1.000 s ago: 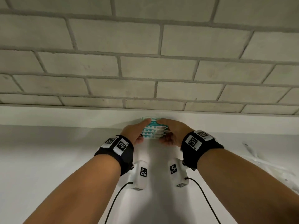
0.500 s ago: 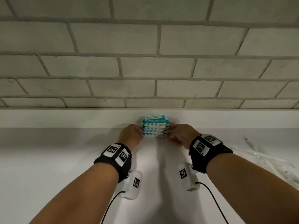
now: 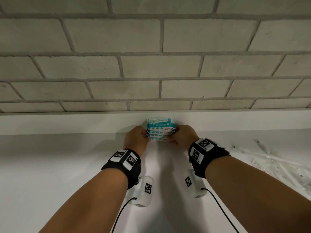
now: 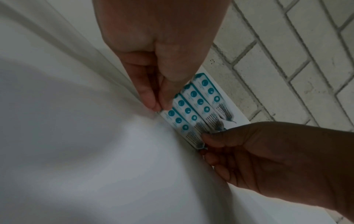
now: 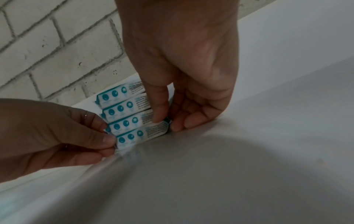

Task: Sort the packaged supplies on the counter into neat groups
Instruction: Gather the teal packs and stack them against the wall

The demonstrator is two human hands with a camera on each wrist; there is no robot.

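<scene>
A stack of several teal-and-white mini wipes packs (image 3: pixel 160 130) lies on the white counter (image 3: pixel 67 165), pushed against the raised back ledge. My left hand (image 3: pixel 137 138) is at the stack's left end, thumb and fingers (image 4: pixel 159 104) pinching the end seam of the lower packs (image 4: pixel 199 104). My right hand (image 3: pixel 182 136) is at the right end. Its index finger (image 5: pixel 157 118) presses on the front of a lower pack (image 5: pixel 126 115) while the other fingers curl round the end. The stack's far side is hidden.
A white ledge (image 3: pixel 84 123) and a pale brick wall (image 3: pixel 151 73) close off the back. Crumpled clear plastic wrappers (image 3: pixel 277 169) lie on the counter at the right. Bare white counter stretches to the left and toward me.
Both hands have slid off the top of the stack, out and down to its two ends. The top pack's label now shows. The stack stays against the ledge.
</scene>
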